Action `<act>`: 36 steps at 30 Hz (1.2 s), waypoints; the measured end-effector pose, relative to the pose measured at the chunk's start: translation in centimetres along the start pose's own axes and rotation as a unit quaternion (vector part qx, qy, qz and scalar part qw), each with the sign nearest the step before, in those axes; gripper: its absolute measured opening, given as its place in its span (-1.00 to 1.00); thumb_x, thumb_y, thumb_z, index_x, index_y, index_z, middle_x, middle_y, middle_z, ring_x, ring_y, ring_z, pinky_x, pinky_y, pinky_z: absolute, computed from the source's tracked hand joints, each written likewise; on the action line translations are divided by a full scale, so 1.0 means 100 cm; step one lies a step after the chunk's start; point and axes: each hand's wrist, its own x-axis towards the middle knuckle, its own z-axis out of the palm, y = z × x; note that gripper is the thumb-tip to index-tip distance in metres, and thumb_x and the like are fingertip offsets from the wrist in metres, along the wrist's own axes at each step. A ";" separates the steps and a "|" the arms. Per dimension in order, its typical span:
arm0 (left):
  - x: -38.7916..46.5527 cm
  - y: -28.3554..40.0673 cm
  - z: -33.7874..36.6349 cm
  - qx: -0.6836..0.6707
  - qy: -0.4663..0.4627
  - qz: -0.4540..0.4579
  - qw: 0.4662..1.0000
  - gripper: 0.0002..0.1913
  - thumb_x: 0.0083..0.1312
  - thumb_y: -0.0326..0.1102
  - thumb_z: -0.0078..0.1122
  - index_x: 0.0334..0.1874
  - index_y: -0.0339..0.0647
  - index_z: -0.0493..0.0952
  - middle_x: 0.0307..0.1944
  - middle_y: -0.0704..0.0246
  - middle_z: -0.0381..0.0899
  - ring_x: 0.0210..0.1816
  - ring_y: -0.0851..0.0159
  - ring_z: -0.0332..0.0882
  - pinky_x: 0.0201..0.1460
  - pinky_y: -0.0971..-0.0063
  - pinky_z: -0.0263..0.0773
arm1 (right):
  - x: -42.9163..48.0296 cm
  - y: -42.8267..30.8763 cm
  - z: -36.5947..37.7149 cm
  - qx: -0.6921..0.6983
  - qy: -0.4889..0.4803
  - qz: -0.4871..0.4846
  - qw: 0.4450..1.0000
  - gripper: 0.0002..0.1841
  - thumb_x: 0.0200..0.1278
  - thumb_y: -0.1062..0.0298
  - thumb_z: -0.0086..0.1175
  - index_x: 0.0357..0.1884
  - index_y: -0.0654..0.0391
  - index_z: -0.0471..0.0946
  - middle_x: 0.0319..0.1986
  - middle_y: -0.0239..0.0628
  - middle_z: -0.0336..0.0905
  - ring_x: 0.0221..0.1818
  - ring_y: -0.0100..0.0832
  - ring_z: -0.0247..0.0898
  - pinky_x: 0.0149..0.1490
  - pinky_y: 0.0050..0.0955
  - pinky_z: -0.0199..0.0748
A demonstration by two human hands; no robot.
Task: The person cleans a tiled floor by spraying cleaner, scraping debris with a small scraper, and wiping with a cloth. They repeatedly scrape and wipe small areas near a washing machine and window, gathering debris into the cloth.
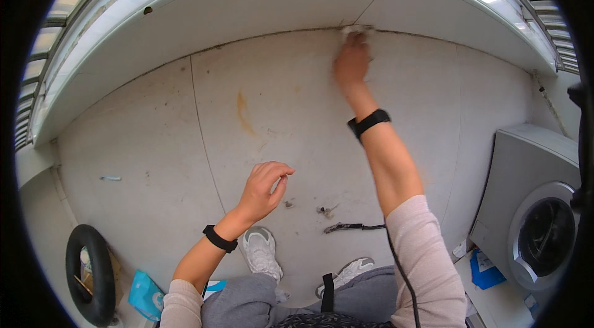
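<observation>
My right hand, blurred, reaches forward to the seam where the tiled floor meets the low white wall. Its fingers press a whitish cloth or wipe against that dirty seam. Over the floor nearer my body hangs my left hand, its fingers loosely curved with nothing between them. A black band circles each wrist. Brown-yellow smears mark the floor between the hands. Clumps of dirt and a dark, dusty strip-like object lie right of my left hand.
A front-loading washing machine stands at the right, a blue packet beside it. At lower left are a black rubber inner tube and a light-blue pack. A small pale-blue strip lies on the left floor. Metal bars line the ledge.
</observation>
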 end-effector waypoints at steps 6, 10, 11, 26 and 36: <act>0.002 0.002 -0.009 -0.003 0.009 0.009 1.000 -0.80 0.16 -0.59 0.10 -0.17 -0.22 0.51 -0.25 0.33 0.57 -0.19 0.19 0.50 -0.06 0.37 0.32 | -0.038 -0.110 -0.019 0.219 0.045 -0.122 0.967 -0.43 0.05 0.59 0.00 0.21 0.21 0.33 0.26 -0.06 0.25 0.02 -0.11 0.31 0.05 -0.29 0.42; -0.008 0.004 -0.018 0.008 0.026 0.002 1.000 -0.80 0.15 -0.61 0.11 -0.19 -0.22 0.52 -0.24 0.32 0.58 -0.20 0.19 0.51 -0.09 0.39 0.34 | -0.080 -0.152 -0.038 0.317 -0.027 -0.271 0.909 -0.48 0.02 0.63 0.02 0.12 0.08 0.45 0.23 -0.19 0.32 -0.08 -0.12 0.32 -0.01 -0.32 0.45; -0.011 0.006 -0.020 0.011 0.033 0.001 0.999 -0.80 0.15 -0.61 0.11 -0.19 -0.22 0.52 -0.24 0.33 0.58 -0.20 0.19 0.51 -0.09 0.39 0.34 | -0.095 -0.157 -0.043 0.341 -0.040 -0.301 0.890 -0.49 0.02 0.63 0.02 0.10 0.06 0.47 0.24 -0.23 0.32 -0.10 -0.12 0.32 -0.02 -0.32 0.46; -0.092 0.019 -0.035 -0.049 0.108 -0.072 0.990 -0.81 0.18 -0.56 0.08 -0.17 -0.19 0.52 -0.25 0.35 0.58 -0.19 0.20 0.53 -0.05 0.37 0.34 | -0.139 0.010 -0.036 0.532 -0.053 -0.129 0.835 -0.58 0.14 0.66 -0.03 0.08 0.13 0.50 0.08 -0.05 0.39 0.05 -0.10 0.40 0.09 -0.30 0.44; -0.113 0.037 -0.010 0.011 0.041 -0.042 0.998 -0.79 0.17 -0.56 0.10 -0.14 -0.20 0.53 -0.23 0.30 0.58 -0.17 0.16 0.52 -0.08 0.36 0.39 | -0.314 -0.117 -0.048 0.459 -0.163 -0.348 0.801 -0.60 0.06 0.44 0.04 0.02 -0.01 0.56 0.08 -0.21 0.45 0.03 -0.12 0.37 0.07 -0.26 0.43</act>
